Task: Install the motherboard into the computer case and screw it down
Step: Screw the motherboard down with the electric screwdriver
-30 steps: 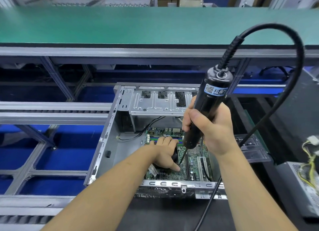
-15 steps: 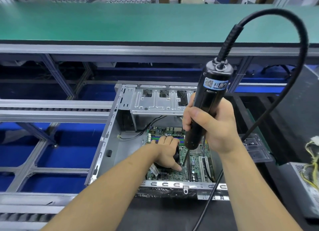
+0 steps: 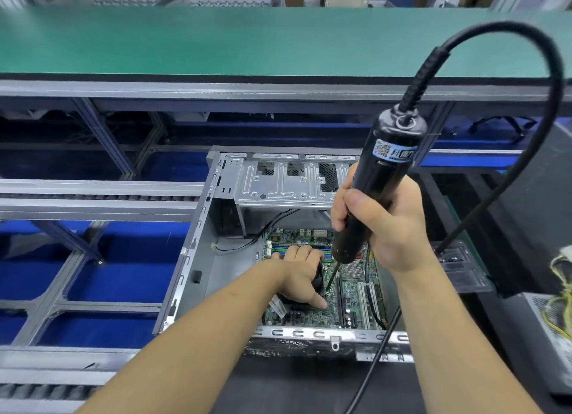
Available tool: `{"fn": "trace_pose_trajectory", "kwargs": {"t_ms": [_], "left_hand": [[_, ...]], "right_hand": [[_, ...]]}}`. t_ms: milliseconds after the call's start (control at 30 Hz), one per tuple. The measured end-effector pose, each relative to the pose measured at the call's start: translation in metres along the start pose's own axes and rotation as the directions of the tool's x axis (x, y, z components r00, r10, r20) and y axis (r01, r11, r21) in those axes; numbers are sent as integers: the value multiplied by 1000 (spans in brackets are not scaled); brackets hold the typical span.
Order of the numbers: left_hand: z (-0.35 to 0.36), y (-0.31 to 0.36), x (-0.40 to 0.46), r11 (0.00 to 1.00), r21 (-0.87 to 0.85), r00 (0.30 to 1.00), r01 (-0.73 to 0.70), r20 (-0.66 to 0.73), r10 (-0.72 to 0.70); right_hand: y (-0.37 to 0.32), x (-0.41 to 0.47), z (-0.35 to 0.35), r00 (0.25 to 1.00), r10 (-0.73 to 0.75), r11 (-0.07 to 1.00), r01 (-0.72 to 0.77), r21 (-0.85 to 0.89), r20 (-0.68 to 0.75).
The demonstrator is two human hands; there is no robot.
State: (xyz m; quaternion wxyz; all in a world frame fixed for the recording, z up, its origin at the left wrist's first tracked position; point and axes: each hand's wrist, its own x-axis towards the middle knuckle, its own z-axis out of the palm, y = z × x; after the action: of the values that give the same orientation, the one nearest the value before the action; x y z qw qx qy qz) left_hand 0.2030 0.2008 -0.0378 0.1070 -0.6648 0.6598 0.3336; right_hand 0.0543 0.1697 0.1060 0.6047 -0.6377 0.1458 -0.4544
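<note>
Head view, near to far. Both bare forearms reach in from 6 o'clock. Open grey sheet-metal computer case (image 3: 198, 252) lies on its side on a dark bench top; its stamped front rail with slots sits nearest. Inside it: green motherboard (image 3: 312, 316) flat on the case floor, packed with small components, white and black expansion slots at its 3 o'clock side, coloured memory slots at its 12 o'clock edge, thin black wires running off toward 10 o'clock.

Left hand (image 3: 301, 277) rests on the board over a black fan block, fingers curled loosely over it, thumb out straight, tip pressed on the board. Right hand (image 3: 379, 224) is wrapped tight around a glossy black cylindrical electric screwdriver (image 3: 376, 193), tilted, top toward 1 o'clock. Slim bit (image 3: 330, 277) points down at the board just beside the left thumb; can't tell if it touches. Blue-white QR label near the tool's top. Ribbed strain relief, thick black cable (image 3: 551, 110) loops over toward 3 o'clock and down.

Beyond the board, perforated metal drive cage (image 3: 288, 184). Further out, aluminium roller frames, then a matte green conveyor belt (image 3: 185, 39).
</note>
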Motion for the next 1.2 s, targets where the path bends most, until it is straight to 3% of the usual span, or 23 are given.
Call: {"fn": "trace_pose_trajectory", "kwargs": {"t_ms": [567, 767, 867, 1200], "left_hand": [[0, 0, -1, 1000, 8, 1000, 6, 1, -6], [1, 1, -1, 998, 57, 1000, 4, -19, -3], [1, 1, -1, 998, 64, 1000, 5, -24, -3], [-2, 4, -5, 999, 51, 1000, 6, -9, -6]], "right_hand": [[-1, -4, -3, 1000, 0, 1000, 0, -2, -5], [-2, -7, 2, 988, 61, 998, -59, -13, 139], [-1, -8, 7, 993, 79, 996, -74, -55, 91], [0, -10, -9, 970, 65, 989, -94, 116, 234]]}}
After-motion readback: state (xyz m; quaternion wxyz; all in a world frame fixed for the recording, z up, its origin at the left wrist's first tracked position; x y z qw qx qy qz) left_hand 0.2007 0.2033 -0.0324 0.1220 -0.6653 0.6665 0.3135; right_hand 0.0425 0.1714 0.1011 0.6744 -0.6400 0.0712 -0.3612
